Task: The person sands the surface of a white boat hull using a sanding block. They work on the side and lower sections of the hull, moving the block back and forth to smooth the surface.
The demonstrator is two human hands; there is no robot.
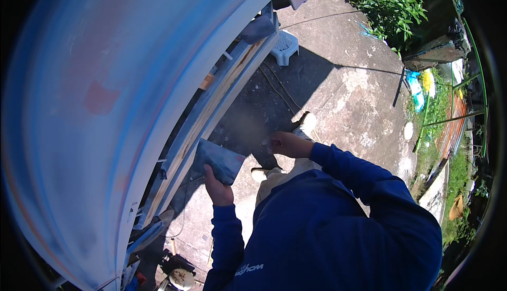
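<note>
My left hand (218, 190) holds a flat, thin rectangular board (221, 161) by its lower left edge, thumb on top. The board's face is smeared grey, blue and white, with a reddish spot. To the right of it my right hand (291, 144) is raised with curled fingers; a small pale shape shows by the fingertips, and I cannot tell whether it is held. On the left stands a large curved body panel (119, 93), bluish white with blue streaks and reddish patches. Below its edge runs a long beam (214, 113) with worn brown streaks.
A white plastic stool (286, 47) stands beyond the beam. A hose or cord (277, 85) lies on the shaded concrete (348, 93) near my feet. At lower left is a stained round container or lid (182, 279). Plants (388, 10) and a green metal frame (481, 93) border the right side.
</note>
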